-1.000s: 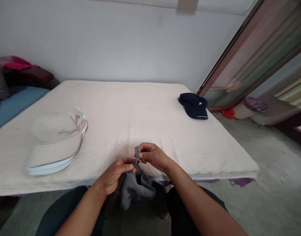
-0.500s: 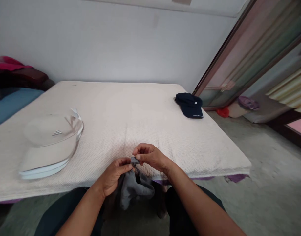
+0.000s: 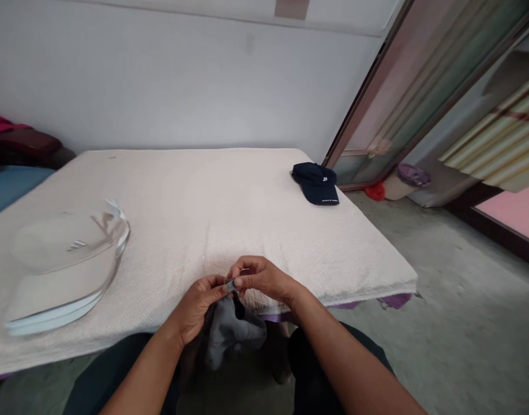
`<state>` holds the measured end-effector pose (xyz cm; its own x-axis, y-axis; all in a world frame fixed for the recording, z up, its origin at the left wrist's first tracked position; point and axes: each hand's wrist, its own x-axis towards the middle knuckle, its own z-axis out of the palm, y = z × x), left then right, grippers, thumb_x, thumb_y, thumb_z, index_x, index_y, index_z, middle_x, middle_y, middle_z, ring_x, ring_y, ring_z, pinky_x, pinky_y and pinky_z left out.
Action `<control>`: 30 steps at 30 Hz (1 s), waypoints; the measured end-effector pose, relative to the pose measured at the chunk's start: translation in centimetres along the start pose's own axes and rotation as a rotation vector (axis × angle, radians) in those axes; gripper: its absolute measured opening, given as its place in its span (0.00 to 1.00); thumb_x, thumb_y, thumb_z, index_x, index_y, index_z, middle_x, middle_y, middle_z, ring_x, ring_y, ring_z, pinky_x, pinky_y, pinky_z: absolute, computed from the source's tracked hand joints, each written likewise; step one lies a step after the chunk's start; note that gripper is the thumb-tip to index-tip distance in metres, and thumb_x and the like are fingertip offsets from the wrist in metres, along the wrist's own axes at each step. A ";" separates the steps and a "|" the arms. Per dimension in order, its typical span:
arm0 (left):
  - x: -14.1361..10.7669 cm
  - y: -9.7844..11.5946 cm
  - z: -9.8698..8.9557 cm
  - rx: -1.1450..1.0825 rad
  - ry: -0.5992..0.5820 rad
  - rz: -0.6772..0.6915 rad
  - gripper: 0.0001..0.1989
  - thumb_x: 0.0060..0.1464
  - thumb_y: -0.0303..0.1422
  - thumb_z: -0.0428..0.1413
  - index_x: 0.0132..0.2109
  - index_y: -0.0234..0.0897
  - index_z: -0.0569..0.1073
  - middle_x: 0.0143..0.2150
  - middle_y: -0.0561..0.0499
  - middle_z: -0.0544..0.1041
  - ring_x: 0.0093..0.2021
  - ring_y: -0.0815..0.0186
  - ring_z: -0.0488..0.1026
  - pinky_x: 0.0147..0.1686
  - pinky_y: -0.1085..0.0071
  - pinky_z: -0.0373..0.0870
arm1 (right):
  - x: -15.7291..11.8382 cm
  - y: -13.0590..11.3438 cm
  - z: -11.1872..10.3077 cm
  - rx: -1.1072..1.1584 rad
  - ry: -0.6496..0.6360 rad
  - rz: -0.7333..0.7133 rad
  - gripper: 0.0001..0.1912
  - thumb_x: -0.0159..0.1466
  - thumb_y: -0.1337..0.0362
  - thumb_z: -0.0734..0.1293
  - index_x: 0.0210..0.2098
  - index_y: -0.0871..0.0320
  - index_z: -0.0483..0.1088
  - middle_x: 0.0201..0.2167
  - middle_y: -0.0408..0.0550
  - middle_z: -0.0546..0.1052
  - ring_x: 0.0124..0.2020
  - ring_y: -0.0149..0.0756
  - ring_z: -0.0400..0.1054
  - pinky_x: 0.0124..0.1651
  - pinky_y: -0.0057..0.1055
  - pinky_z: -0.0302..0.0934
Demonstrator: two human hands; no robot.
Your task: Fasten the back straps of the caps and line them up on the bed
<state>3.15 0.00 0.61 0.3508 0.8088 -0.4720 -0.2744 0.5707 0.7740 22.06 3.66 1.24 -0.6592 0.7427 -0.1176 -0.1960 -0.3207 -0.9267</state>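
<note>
A grey cloth item, seemingly a cap [image 3: 233, 334], hangs below the front edge of the bed between my knees. My left hand [image 3: 200, 305] pinches its small strap at the top. From the right, my right hand [image 3: 259, 279] grips the same strap between thumb and fingers, its fingertips close to those of the left. A dark opening shows in the cloth under the strap. The far side of the cloth is hidden.
Stacked pale caps [image 3: 65, 265] lie on the bed cover [image 3: 182, 190] at left. A navy cap [image 3: 316, 183] rests near the far right corner. Beyond, on the floor, stand a bin [image 3: 402, 183] and a red bag [image 3: 374, 191].
The view has turned slightly right, so the caps and bed appear further left. Both hands stay on the strap, with their fingertips slightly closer together.
</note>
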 end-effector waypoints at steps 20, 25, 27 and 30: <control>-0.5 0.0 -0.6 0.155 -0.017 0.037 0.11 0.46 0.33 0.64 0.37 0.33 0.75 0.31 0.50 0.76 0.32 0.68 0.72 0.33 0.73 0.65 | 0.7 0.4 0.1 -0.225 0.036 0.057 0.03 0.54 0.69 0.67 0.26 0.60 0.67 0.21 0.41 0.72 0.24 0.29 0.68 0.31 0.28 0.62; -0.6 0.1 -0.8 0.156 -0.019 0.045 0.11 0.48 0.33 0.63 0.38 0.32 0.75 0.31 0.50 0.76 0.33 0.68 0.72 0.34 0.73 0.65 | 0.7 0.3 0.1 -0.180 0.000 0.063 0.07 0.54 0.66 0.70 0.30 0.61 0.68 0.22 0.42 0.72 0.25 0.29 0.68 0.32 0.29 0.62; -0.6 0.0 -0.9 0.141 -0.023 0.034 0.11 0.48 0.33 0.63 0.38 0.33 0.74 0.31 0.51 0.76 0.31 0.69 0.72 0.33 0.73 0.65 | 0.7 0.3 0.0 -0.166 -0.019 0.065 0.08 0.54 0.64 0.71 0.30 0.61 0.69 0.23 0.42 0.72 0.26 0.29 0.68 0.33 0.29 0.62; -0.6 0.0 -0.9 0.121 -0.020 0.019 0.11 0.48 0.33 0.63 0.37 0.33 0.74 0.31 0.51 0.77 0.30 0.70 0.72 0.32 0.73 0.65 | 0.6 0.2 0.0 -0.144 -0.025 0.067 0.08 0.55 0.63 0.70 0.29 0.61 0.69 0.24 0.44 0.73 0.27 0.30 0.69 0.35 0.31 0.63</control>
<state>2.19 -0.37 0.48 0.3647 0.8157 -0.4490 -0.1718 0.5329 0.8285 21.58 4.07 1.01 -0.6855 0.7071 -0.1736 -0.0459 -0.2799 -0.9589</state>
